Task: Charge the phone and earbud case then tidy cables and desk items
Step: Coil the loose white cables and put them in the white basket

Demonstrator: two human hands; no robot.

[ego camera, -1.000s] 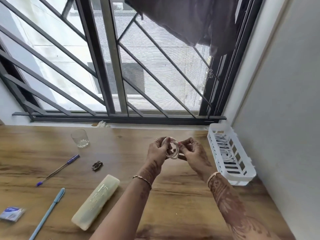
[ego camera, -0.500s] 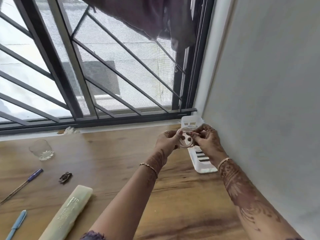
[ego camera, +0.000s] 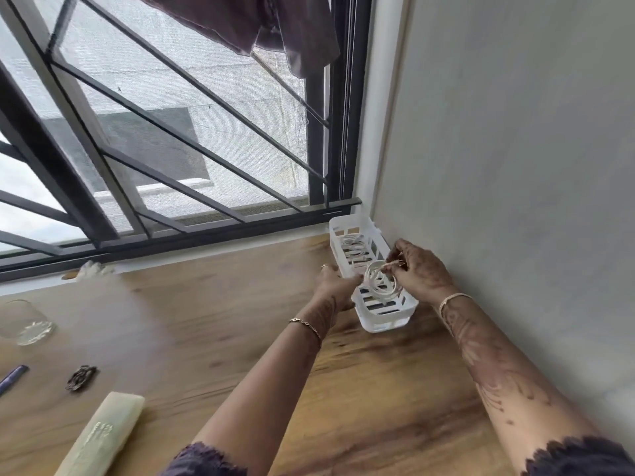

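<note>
A coiled white cable (ego camera: 379, 281) hangs just above the near half of a white slotted basket (ego camera: 385, 321) that stands on the wooden desk against the right wall. My right hand (ego camera: 421, 273) pinches the coil's top from the right. Fingers of my left hand (ego camera: 335, 285) hold its left side, at the basket's near-left rim. Another white cable (ego camera: 354, 249) lies coiled in the basket's far half. No phone or earbud case is in view.
On the desk's left part are a clear glass (ego camera: 25, 321), a purple pen tip (ego camera: 12, 374), a small dark hair clip (ego camera: 80, 377) and a pale long case (ego camera: 99, 438). A barred window (ego camera: 154, 149) runs along the back; a grey wall (ego camera: 515, 166) bounds the right.
Both hands carried the coiled cable from the desk's middle to the right, over the basket. My view swung right with them, so the blue pen and small packet left the frame.
</note>
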